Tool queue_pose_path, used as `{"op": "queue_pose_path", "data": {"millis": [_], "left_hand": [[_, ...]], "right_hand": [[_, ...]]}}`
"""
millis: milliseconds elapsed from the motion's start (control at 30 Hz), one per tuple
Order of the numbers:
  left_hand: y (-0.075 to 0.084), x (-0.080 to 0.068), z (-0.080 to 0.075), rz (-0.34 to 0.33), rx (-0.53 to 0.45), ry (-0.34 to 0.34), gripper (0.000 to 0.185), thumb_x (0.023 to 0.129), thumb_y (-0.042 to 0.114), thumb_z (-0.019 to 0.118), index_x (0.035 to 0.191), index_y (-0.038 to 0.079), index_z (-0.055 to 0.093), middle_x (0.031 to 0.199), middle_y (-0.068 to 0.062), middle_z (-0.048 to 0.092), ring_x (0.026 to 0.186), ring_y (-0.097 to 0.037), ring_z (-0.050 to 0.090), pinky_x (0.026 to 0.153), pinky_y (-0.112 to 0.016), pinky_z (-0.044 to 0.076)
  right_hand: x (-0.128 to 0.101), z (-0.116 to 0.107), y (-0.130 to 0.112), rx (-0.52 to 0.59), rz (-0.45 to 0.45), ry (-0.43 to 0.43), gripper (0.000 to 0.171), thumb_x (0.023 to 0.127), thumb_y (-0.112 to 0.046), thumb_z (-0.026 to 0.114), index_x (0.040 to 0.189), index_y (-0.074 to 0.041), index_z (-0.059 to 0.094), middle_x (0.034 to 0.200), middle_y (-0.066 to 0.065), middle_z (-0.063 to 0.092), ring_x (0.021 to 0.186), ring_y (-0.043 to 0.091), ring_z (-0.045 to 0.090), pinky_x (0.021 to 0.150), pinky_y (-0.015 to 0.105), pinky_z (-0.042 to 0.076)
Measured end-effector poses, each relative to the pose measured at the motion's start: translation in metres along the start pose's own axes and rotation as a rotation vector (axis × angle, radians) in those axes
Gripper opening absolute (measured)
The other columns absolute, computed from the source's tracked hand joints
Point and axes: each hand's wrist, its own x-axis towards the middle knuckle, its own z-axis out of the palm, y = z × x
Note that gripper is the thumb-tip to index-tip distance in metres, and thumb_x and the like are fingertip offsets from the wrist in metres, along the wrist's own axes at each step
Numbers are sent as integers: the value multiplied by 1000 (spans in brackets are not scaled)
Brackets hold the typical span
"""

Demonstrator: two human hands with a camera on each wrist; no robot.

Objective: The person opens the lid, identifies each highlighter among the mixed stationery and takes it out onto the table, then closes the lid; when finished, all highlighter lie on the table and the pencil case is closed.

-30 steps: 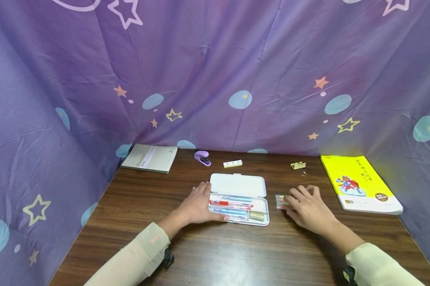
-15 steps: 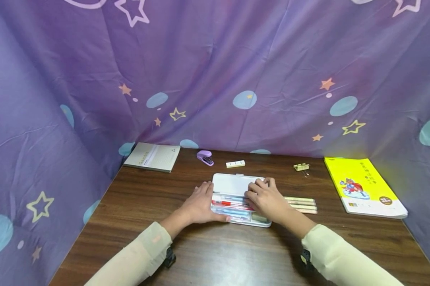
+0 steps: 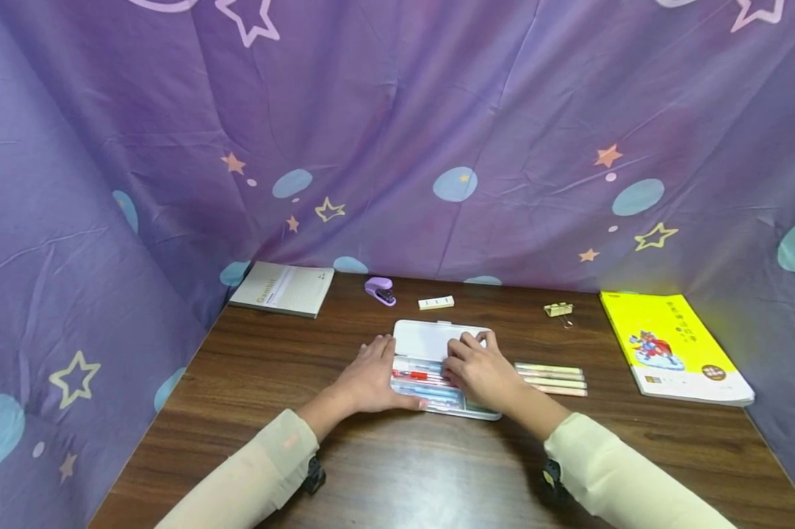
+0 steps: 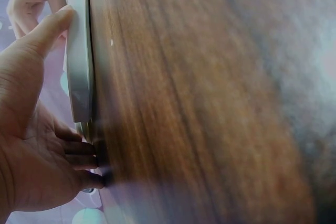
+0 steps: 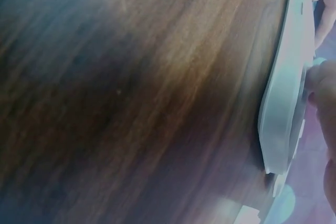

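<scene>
An open white pencil case point(image 3: 482, 415) lies on the table in the head view, its lid point(image 3: 419, 339) folded back. Inside are light blue pens point(image 3: 430, 393) and a clear pen with a red grip point(image 3: 419, 375). My left hand point(image 3: 369, 378) rests at the left end of the case. Its thumb lies along the front wall, and the other fingers stretch beside the end. Over the right half, my right hand point(image 3: 480, 371) reaches in with bent fingers, fingertips at the pens. I cannot tell whether they pinch one. The back of this hand mostly hides the eraser compartment.
Several slim pale-yellow sticks point(image 3: 555, 383) lie side by side to the right of the case. Behind stand a purple stapler point(image 3: 380, 291), a white block point(image 3: 436, 303) and a gold binder clip point(image 3: 558, 309). A notebook point(image 3: 282, 289) lies left, a yellow book point(image 3: 671, 345) right.
My right hand has left the pale-yellow sticks, moved left over the case, and shifted slightly further left since. The left hand keeps its place at the case.
</scene>
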Motion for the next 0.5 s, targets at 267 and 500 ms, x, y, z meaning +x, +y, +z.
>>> {"op": "queue_pose_path", "data": {"millis": [267,500], "left_hand": [[-2,0,0,6,-6,6,146,79,87,78,174,-6,18,182,-27,23,172,-41,20,142,-54,20],[0,-1,-1,11,-14,13,144,79,86,79,173,-6,20,181,-27,25,172,-41,22,142,-55,21]], "right_hand": [[10,1,-6,-10,67,-42,18,91,-29,91,87,-21,76,92,-5,58,93,20,54,84,52,46],[18,-5,-8,-35,78,-85,20,91,-31,91,85,-19,76,89,-3,58,90,23,54,82,52,45]]}}
